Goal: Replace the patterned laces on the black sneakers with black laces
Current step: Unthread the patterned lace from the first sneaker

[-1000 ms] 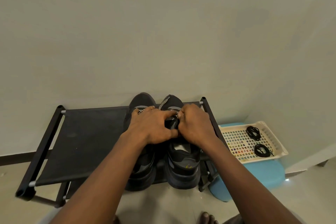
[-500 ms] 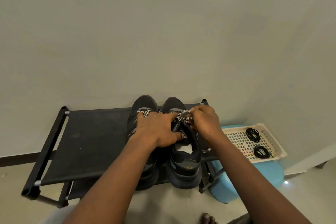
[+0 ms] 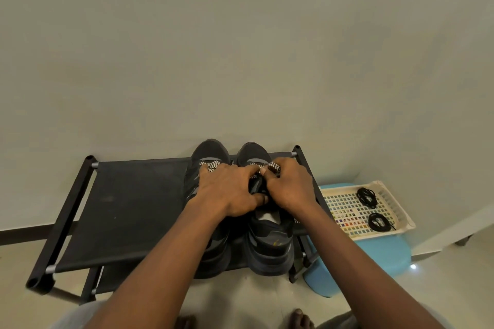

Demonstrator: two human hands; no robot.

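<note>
Two coiled black laces point(image 3: 366, 196) are held in the cream basket point(image 3: 395, 204) at the frame's right, set on a blue stool point(image 3: 374, 254). Two black sneakers point(image 3: 270, 246) are stood side by side on the rack point(image 3: 128, 208) at centre. On the sneaker nearer the basket, a patterned lace point(image 3: 274, 167) is pinched by the right hand point(image 3: 291, 187); its tongue is gripped by the left hand point(image 3: 230, 189).

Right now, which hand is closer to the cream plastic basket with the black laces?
Right. The right hand pinches the patterned lace on the black sneaker nearest the cream plastic basket; the left hand holds that sneaker from its far side.
</note>
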